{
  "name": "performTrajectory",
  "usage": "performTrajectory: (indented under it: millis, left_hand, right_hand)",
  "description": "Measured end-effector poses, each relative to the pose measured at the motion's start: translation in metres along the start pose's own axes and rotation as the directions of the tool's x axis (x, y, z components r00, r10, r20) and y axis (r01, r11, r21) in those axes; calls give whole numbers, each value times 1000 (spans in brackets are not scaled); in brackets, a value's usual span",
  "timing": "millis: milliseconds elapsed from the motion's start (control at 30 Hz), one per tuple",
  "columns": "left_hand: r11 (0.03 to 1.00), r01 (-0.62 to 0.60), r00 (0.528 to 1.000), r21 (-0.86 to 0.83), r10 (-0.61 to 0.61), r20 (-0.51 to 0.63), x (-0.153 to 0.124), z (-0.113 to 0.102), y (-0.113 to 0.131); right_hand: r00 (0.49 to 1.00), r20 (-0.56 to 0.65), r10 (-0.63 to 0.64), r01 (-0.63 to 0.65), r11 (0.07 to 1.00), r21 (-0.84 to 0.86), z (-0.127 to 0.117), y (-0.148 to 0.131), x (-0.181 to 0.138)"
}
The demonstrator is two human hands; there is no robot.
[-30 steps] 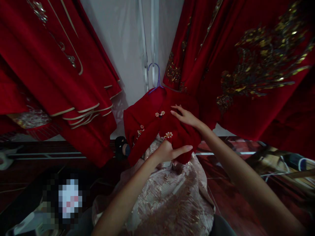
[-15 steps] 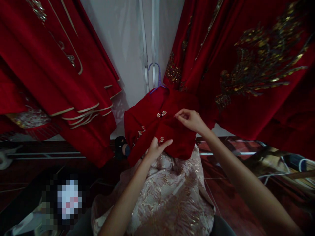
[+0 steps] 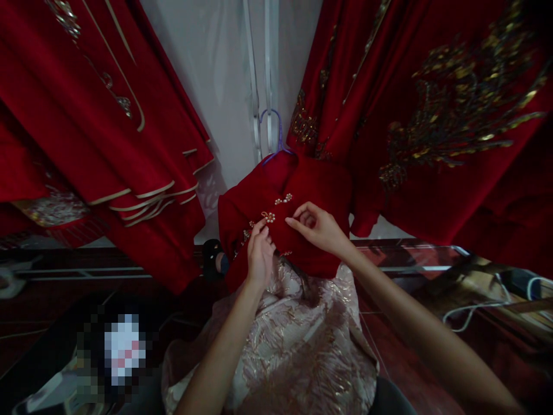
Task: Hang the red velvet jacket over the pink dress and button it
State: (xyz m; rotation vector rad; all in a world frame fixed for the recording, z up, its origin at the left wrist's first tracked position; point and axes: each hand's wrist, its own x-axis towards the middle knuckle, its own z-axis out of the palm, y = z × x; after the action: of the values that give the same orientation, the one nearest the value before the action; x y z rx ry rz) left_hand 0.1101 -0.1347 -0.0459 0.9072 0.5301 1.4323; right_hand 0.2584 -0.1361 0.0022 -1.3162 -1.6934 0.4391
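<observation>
A short red velvet jacket (image 3: 322,187) hangs on a purple hanger (image 3: 271,129) over a pale pink and gold brocade skirt (image 3: 298,346). Pearl clasp buttons (image 3: 283,200) run down its front. My left hand (image 3: 260,253) pinches the jacket's left front edge just below one pearl clasp (image 3: 268,217). My right hand (image 3: 317,227) is closed in a pinch on the red fabric of the right front, close beside the left hand. Both forearms reach up from the bottom of the view.
Long red gowns hang at the left (image 3: 86,127) and right (image 3: 432,115), the right one with gold embroidery. A white wall with a vertical rail (image 3: 259,75) is behind. A dark reddish floor (image 3: 389,346) lies below, with white cables (image 3: 484,308) at the right.
My left hand rose from the jacket's lower hem to the upper clasp. My right hand shifted left and closed from flat to a pinch. The jacket fronts have come together.
</observation>
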Motion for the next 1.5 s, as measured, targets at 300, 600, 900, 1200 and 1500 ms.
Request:
performTrajectory:
  millis: [300,600,900,1200,1500]
  left_hand:
    - [939,35,998,341,-13,-67,0,-11,-10]
    - [701,-112,914,705,350,-203,31,-62,-30]
    - [850,23,968,526,113,-225,51,-79,-29]
    - [915,-3,962,403,112,-248,51,-78,-28]
    - [943,2,974,333,73,-212,52,-76,-24]
  right_hand:
    - [994,106,19,-17,1000,-18,25,3,-10]
    - [997,13,80,-81,994,74,34,18,-10]
    - [998,59,22,-27,996,80,48,10,7]
    - [999,22,30,-32,990,139,65,23,22]
    - [1000,3,14,-15,992,127,88,40,38]
